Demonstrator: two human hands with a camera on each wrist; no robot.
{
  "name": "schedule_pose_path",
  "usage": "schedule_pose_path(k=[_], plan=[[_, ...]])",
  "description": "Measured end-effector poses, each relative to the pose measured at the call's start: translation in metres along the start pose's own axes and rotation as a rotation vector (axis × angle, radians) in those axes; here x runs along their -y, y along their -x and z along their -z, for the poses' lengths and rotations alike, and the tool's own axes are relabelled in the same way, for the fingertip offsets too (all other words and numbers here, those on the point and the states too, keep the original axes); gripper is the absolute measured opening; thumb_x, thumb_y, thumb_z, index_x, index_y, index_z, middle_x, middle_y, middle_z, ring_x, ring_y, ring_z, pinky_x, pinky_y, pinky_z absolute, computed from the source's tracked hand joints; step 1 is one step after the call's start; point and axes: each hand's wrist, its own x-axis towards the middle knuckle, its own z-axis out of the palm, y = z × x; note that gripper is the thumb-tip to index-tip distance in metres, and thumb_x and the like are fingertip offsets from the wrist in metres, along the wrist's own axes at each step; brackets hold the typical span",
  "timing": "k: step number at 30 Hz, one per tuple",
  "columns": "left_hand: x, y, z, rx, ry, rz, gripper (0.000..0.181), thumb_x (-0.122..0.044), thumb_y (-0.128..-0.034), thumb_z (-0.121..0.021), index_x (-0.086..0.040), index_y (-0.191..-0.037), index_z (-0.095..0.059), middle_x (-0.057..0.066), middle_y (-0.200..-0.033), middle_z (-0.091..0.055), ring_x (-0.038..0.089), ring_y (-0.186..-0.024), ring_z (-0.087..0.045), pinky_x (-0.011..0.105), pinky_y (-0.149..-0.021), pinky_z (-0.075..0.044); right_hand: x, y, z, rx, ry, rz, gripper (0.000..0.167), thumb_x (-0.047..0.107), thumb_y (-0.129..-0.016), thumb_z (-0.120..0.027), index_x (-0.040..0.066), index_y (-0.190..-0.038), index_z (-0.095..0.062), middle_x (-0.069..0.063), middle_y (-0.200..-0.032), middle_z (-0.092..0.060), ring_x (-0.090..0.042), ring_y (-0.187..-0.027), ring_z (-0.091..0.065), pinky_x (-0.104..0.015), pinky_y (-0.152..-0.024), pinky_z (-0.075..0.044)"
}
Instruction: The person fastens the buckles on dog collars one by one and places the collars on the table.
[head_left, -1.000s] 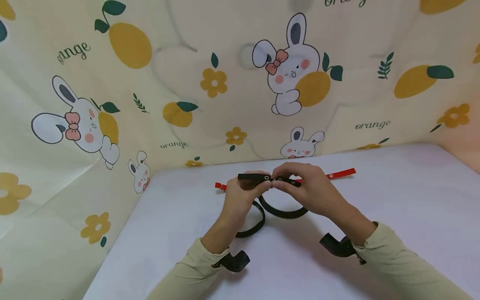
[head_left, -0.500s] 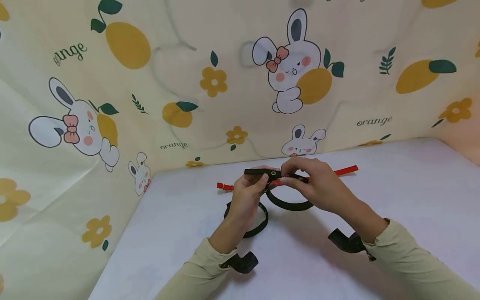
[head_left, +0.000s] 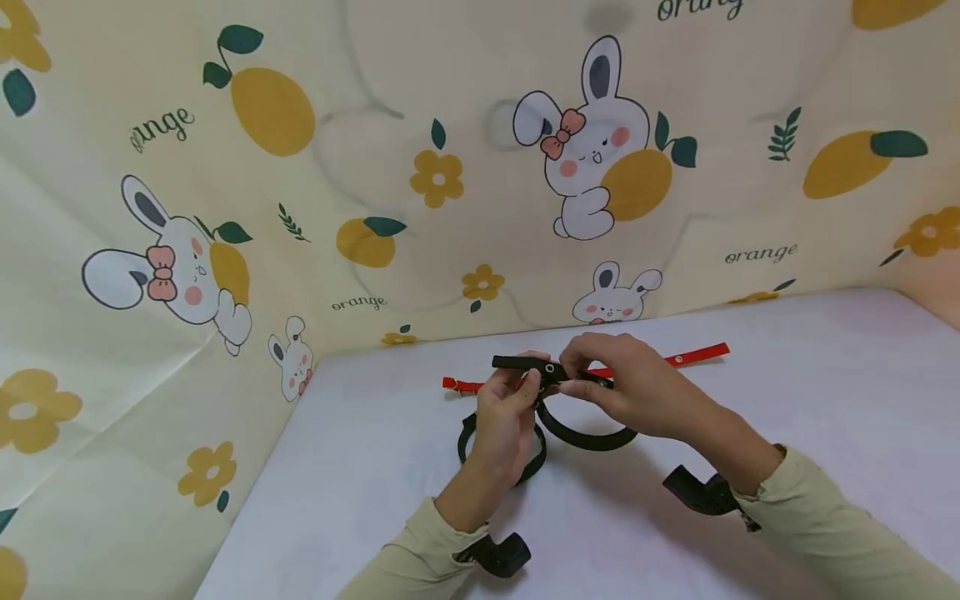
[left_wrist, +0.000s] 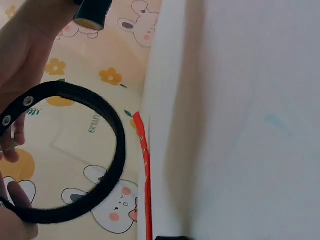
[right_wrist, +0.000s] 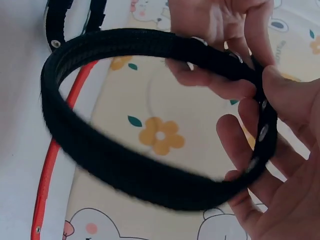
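Both hands hold a looped black collar [head_left: 588, 440] with metal eyelets above the table. My left hand [head_left: 506, 417] pinches it near the eyelet where the strap ends meet, and one end sticks out to the left. Thumb and fingers of my right hand [head_left: 637, 383] pinch the strap just to the right. In the right wrist view, the collar [right_wrist: 125, 170] forms a wide ring, its eyelets beside the right fingers. The hands partly hide the buckle area. Below the left hand, a second looped black collar [head_left: 464, 433] stands on the table, partly covered.
Behind the hands a red collar [head_left: 701, 354] lies stretched across the white table [head_left: 360, 467], its middle hidden. A patterned cloth [head_left: 450, 92] with rabbits and oranges hangs at the back and left. Black wrist cameras [head_left: 701, 492] jut from both sleeves.
The hands have shifted slightly right with the collar, partly with the head view moving. The left thumb now presses nearer the eyelet, and the fingertips of both hands stand farther apart.
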Motion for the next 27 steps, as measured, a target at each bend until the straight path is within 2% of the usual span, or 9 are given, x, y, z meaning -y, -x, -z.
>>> schedule_pose_path(k=[5, 9, 12, 15, 21, 23, 27], plan=[[0.004, 0.005, 0.002, -0.007, -0.027, 0.016, 0.016, -0.008, -0.0977, -0.06, 0.0, -0.111, -0.066, -0.001, -0.105, -0.066, 0.014, -0.1, -0.058, 0.026, -0.093, -0.046, -0.001, 0.007, -0.002, -0.001, 0.026, -0.013, 0.021, 0.016, -0.086, -0.078, 0.024, -0.086, -0.059, 0.017, -0.084, -0.06, -0.001, -0.084, -0.059, -0.026, -0.077, -0.049], [0.004, 0.003, 0.001, -0.007, -0.001, 0.028, 0.019, -0.013, -0.0941, -0.065, -0.001, -0.109, -0.068, -0.001, -0.107, -0.066, 0.015, -0.103, -0.058, 0.027, -0.095, -0.044, -0.002, 0.009, 0.001, 0.003, 0.09, 0.005, 0.023, 0.019, -0.085, -0.079, 0.027, -0.085, -0.058, 0.02, -0.081, -0.059, 0.0, -0.082, -0.056, -0.028, -0.078, -0.046], [0.005, 0.001, 0.001, -0.005, 0.04, 0.051, 0.015, -0.014, -0.0923, -0.067, -0.006, -0.104, -0.071, -0.001, -0.109, -0.066, 0.015, -0.105, -0.058, 0.026, -0.099, -0.042, -0.002, 0.012, 0.004, 0.007, 0.122, 0.02, 0.026, 0.02, -0.084, -0.08, 0.028, -0.082, -0.056, 0.022, -0.08, -0.057, 0.0, -0.08, -0.054, -0.03, -0.078, -0.043], [0.005, -0.001, -0.001, -0.013, 0.076, 0.063, 0.01, -0.008, -0.0941, -0.064, -0.011, -0.099, -0.072, -0.003, -0.107, -0.067, 0.013, -0.103, -0.059, 0.024, -0.098, -0.042, -0.002, 0.011, 0.01, 0.016, 0.156, 0.03, 0.027, 0.022, -0.084, -0.081, 0.029, -0.081, -0.055, 0.024, -0.079, -0.056, 0.0, -0.078, -0.053, -0.029, -0.078, -0.041], [0.005, -0.002, -0.002, 0.007, 0.093, 0.032, 0.01, -0.011, -0.0931, -0.066, -0.016, -0.098, -0.073, -0.004, -0.108, -0.067, 0.012, -0.102, -0.06, 0.025, -0.095, -0.044, 0.003, 0.006, 0.02, 0.023, 0.19, 0.014, 0.025, 0.024, -0.083, -0.082, 0.03, -0.08, -0.057, 0.024, -0.079, -0.06, -0.003, -0.078, -0.053, -0.031, -0.077, -0.042], [0.005, -0.002, -0.001, 0.018, 0.086, 0.04, 0.009, -0.012, -0.0924, -0.068, -0.014, -0.1, -0.073, -0.003, -0.109, -0.066, 0.013, -0.104, -0.059, 0.025, -0.096, -0.044, 0.003, 0.006, 0.018, 0.017, 0.186, 0.005, 0.025, 0.023, -0.083, -0.082, 0.029, -0.079, -0.057, 0.022, -0.077, -0.059, -0.003, -0.077, -0.052, -0.029, -0.074, -0.042], [0.008, -0.001, 0.007, 0.047, 0.033, 0.1, 0.011, -0.013, -0.0925, -0.068, -0.013, -0.104, -0.071, -0.003, -0.108, -0.067, 0.013, -0.105, -0.058, 0.023, -0.096, -0.045, -0.003, 0.011, 0.003, 0.006, 0.171, -0.023, 0.027, 0.02, -0.084, -0.08, 0.028, -0.076, -0.055, 0.02, -0.074, -0.054, -0.006, -0.073, -0.049, -0.024, -0.066, -0.041]])
